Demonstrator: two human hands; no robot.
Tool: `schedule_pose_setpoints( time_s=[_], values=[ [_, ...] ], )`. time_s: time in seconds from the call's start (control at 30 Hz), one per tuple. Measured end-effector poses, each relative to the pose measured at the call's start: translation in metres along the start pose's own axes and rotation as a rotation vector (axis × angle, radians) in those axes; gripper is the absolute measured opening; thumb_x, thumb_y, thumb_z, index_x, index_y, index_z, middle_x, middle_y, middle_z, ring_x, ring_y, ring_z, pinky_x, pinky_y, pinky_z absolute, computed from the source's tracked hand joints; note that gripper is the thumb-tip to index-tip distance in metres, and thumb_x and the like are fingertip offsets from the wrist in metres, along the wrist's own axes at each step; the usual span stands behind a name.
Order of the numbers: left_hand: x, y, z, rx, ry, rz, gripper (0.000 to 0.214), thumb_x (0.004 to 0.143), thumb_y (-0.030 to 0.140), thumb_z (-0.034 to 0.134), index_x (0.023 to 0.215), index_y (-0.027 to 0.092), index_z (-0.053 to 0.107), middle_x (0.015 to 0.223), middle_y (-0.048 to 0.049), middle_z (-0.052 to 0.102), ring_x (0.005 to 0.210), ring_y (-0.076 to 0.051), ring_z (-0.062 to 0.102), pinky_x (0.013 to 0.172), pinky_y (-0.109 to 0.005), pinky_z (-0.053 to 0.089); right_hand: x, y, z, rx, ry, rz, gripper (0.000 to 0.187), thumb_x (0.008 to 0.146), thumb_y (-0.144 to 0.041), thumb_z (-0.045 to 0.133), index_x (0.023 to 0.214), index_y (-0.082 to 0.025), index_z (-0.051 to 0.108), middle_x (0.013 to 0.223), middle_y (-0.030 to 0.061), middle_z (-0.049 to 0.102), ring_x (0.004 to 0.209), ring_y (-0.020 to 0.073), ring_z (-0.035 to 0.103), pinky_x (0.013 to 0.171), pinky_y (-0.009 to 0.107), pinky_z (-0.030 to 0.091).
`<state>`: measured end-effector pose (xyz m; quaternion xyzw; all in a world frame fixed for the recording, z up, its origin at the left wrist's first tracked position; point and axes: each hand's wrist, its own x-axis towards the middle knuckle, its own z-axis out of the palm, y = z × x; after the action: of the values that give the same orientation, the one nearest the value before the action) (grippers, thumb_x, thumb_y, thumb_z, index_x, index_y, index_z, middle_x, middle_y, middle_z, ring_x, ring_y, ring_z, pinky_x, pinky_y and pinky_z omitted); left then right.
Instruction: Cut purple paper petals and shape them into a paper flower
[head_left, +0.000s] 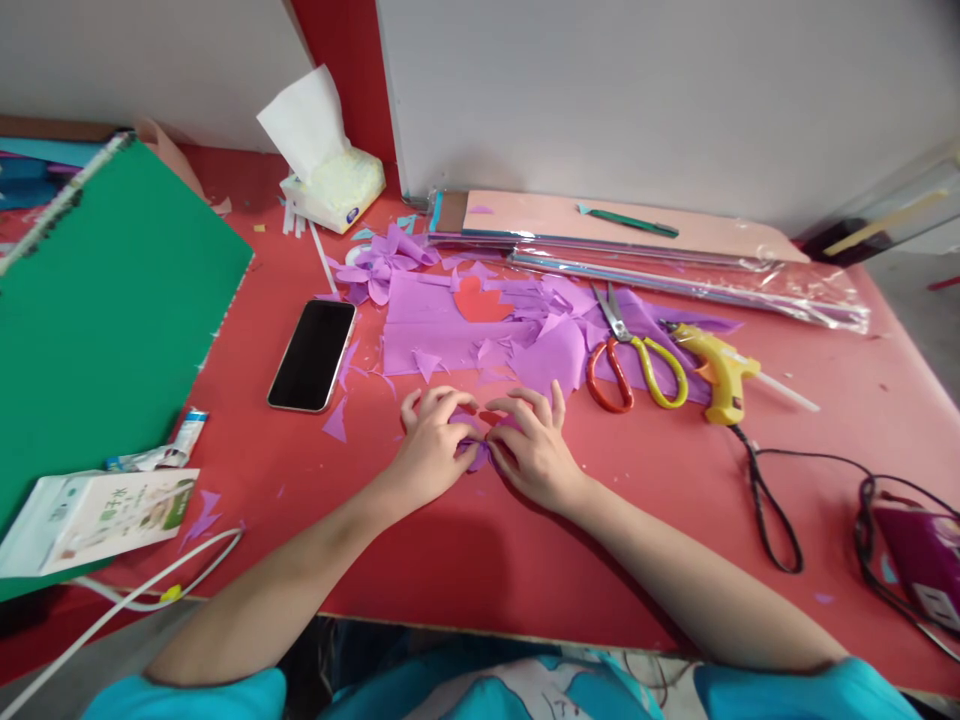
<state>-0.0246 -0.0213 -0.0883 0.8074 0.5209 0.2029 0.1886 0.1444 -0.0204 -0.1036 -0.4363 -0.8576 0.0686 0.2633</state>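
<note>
Your left grip (435, 442) and right grip (535, 458) pinch a purple piece (478, 460) below frame center. It lies between them, neither nearer.

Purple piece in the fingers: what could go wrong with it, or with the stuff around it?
1. The purple piece is pinched between the left hand and right hand; it looks thin, so pulling hard might tear or crease it.
2. The scissors lie with their blades slightly apart, so fingers reaching over there could get nicked.
3. The black cord loops beside the right forearm; an arm might snag it and drag the yellow glue gun.
</note>
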Motion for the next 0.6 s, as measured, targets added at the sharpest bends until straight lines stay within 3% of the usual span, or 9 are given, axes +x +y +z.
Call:
schedule_pose_setpoints(
  time_s=[0.6],
  values=[
    [-0.0006, 0.0015, 0.0013, -0.003, 0.014, -0.014, 0.013, 0.078, 0.024, 0.058, 0.068, 0.023, 0.067, 0.106, -0.0032, 0.059, 0.109, -0.022, 0.044, 0.097, -0.048, 0.021, -0.0001, -0.0008, 0.0007, 0.008, -0.001, 0.004, 0.012, 0.078, -0.017, 0.052, 0.071, -0.019, 0.061, 0.102, 0.0025, 0.061, 0.107, 0.025, 0.043, 0.105, 0.059, 0.0]
  ],
)
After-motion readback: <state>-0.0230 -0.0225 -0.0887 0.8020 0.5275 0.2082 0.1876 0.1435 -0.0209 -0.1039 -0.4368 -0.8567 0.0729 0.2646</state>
